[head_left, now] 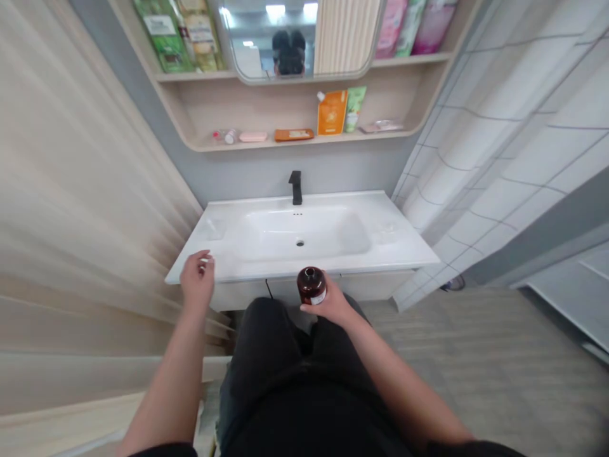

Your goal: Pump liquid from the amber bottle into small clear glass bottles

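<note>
My right hand (332,303) grips a dark amber bottle (311,285) with a white label, just in front of the white washbasin (223,254) and over my lap. The bottle stands upright, and its top looks round and dark. My left hand (197,277) hangs at the basin's front left edge with its fingers loosely curled. It holds nothing I can see. Whether its fingertips touch the edge is hard to tell.
A matte black faucet (295,187) rises behind the bowl. Above it, a wooden shelf (304,143) holds toiletry packets and a small orange pouch, below a mirror (271,44). A beige curtain (85,190) lines the left, tiled wall (514,158) the right.
</note>
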A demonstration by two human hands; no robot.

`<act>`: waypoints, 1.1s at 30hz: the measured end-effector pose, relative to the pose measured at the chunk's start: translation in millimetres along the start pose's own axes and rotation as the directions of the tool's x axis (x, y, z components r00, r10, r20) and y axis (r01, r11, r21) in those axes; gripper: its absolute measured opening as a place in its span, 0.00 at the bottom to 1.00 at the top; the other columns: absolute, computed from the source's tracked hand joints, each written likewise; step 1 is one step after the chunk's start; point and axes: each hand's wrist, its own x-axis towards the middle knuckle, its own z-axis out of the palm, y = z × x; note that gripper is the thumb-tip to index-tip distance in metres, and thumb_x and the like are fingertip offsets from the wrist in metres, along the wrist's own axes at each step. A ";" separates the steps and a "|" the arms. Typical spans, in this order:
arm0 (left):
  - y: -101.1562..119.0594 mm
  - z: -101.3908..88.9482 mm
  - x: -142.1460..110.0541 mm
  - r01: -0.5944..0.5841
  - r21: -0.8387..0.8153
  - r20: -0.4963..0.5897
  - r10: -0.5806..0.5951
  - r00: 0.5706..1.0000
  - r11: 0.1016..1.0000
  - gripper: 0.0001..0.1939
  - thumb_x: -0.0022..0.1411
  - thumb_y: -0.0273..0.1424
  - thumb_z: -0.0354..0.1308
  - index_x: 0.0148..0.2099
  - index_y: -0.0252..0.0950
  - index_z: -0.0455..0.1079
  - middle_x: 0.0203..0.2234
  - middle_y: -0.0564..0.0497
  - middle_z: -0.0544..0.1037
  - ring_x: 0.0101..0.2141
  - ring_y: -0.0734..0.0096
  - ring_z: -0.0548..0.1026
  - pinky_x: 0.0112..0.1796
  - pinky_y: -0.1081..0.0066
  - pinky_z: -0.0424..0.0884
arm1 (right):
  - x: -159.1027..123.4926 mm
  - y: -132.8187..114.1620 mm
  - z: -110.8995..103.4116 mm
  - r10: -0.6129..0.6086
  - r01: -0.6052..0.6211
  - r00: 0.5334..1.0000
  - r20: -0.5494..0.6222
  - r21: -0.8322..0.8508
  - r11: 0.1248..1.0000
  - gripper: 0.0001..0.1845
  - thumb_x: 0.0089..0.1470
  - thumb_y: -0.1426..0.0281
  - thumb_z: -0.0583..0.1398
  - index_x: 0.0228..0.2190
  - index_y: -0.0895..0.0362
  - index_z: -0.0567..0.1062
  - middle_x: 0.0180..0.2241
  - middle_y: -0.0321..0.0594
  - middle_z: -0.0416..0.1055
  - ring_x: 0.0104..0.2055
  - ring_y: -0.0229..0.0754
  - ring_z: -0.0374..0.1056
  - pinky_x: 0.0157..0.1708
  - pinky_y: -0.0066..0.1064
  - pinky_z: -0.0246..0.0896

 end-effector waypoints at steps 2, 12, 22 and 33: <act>44.5 20.9 -32.6 -0.061 -0.246 0.162 0.103 0.981 0.967 0.25 0.72 0.46 0.64 0.65 0.41 0.75 0.57 0.42 0.84 0.47 0.58 0.83 0.48 0.60 0.80 | 1.4 -2.1 3.8 -0.001 0.001 1.000 0.012 0.010 1.000 0.49 0.41 0.56 0.84 0.62 0.53 0.77 0.58 0.51 0.83 0.61 0.64 0.81 0.68 0.57 0.72; 156.6 100.0 -108.1 0.193 -0.516 0.531 0.135 0.836 0.835 0.43 0.50 0.42 0.84 0.65 0.42 0.75 0.57 0.41 0.86 0.58 0.46 0.85 0.62 0.49 0.81 | 26.1 -6.8 40.5 -0.138 0.144 0.985 -0.100 0.056 0.988 0.56 0.45 0.58 0.82 0.70 0.49 0.68 0.68 0.54 0.72 0.69 0.64 0.73 0.74 0.58 0.68; 132.1 130.8 -50.8 0.110 -0.397 0.372 0.050 0.927 0.911 0.38 0.47 0.41 0.85 0.59 0.41 0.77 0.50 0.45 0.89 0.52 0.49 0.88 0.59 0.52 0.82 | 49.9 11.1 -45.6 -0.025 0.003 0.975 -0.220 -0.099 0.995 0.45 0.57 0.47 0.75 0.69 0.46 0.72 0.69 0.54 0.74 0.70 0.63 0.73 0.60 0.58 0.79; 87.9 170.0 0.6 0.051 -0.327 0.361 0.075 0.930 0.944 0.42 0.49 0.41 0.84 0.63 0.40 0.74 0.57 0.42 0.87 0.58 0.49 0.86 0.64 0.52 0.78 | 106.9 64.4 -238.0 -0.179 -0.387 0.697 -0.695 -0.574 0.721 0.50 0.53 0.44 0.73 0.64 0.61 0.71 0.67 0.71 0.70 0.72 0.72 0.65 0.74 0.67 0.60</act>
